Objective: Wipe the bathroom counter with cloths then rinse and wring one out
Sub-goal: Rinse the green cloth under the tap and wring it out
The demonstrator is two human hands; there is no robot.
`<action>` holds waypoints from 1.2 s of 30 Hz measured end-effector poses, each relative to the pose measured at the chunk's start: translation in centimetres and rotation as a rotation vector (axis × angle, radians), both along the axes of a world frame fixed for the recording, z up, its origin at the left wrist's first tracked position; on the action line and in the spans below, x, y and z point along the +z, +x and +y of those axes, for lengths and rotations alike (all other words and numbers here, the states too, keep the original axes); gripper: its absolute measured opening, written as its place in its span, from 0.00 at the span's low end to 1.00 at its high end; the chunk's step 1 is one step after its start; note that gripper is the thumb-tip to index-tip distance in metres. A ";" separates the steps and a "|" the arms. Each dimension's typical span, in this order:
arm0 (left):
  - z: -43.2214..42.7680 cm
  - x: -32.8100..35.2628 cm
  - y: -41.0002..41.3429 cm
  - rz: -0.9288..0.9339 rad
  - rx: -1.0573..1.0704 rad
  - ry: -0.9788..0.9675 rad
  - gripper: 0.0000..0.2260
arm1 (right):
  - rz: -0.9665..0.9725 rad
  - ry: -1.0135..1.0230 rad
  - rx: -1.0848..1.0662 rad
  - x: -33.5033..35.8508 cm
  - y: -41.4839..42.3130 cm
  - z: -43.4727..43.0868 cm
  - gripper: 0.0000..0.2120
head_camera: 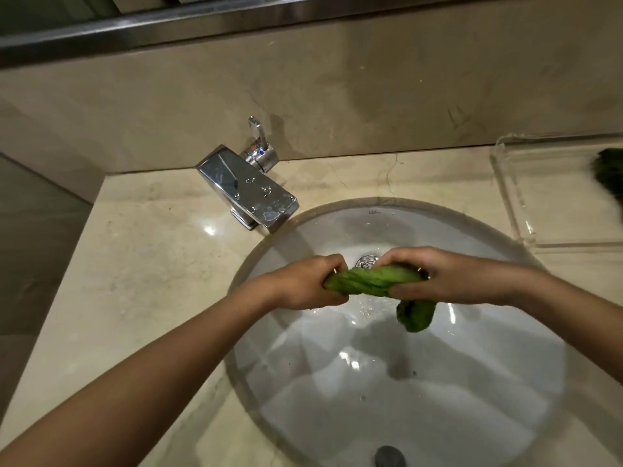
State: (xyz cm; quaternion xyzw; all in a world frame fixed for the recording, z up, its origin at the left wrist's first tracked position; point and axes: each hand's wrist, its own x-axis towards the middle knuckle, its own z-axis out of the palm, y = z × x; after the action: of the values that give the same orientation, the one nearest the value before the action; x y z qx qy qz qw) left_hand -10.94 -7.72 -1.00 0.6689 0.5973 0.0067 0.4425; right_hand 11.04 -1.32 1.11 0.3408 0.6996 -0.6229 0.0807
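A wet green cloth (374, 281) is twisted into a tight rope above the white sink basin (472, 382). My left hand (303, 284) grips its left end and my right hand (441, 279) grips its right end, fingers curled round it. A loose tail of the cloth hangs below my right hand. Water drips into the basin under the twisted part. A second dark green cloth (610, 176) lies at the far right edge, partly cut off.
A chrome faucet (249, 193) with a lever handle stands at the back left of the basin, no water running from it. A clear acrylic tray (515, 197) sits on the beige marble counter (141, 271) at the right. The drain (367, 261) lies behind the cloth.
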 end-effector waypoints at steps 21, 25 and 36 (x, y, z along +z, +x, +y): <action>1.8 0.3 1.5 0.165 -0.399 1.346 0.05 | 0.161 -0.959 -0.158 -0.6 -0.5 -4.4 0.14; 1.1 0.5 2.3 0.413 -0.427 0.901 0.08 | -0.303 0.254 -0.086 0.0 -1.7 -4.0 0.12; -3.1 1.2 6.2 -0.920 0.614 -0.456 0.21 | 0.269 1.700 0.177 -1.5 -2.9 1.6 0.08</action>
State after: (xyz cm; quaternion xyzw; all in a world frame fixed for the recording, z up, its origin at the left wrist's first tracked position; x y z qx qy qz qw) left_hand -4.71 -10.81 0.21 0.2821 0.4968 0.2948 0.7659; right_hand 8.15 0.32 -0.41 0.1535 0.9556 0.0851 -0.2367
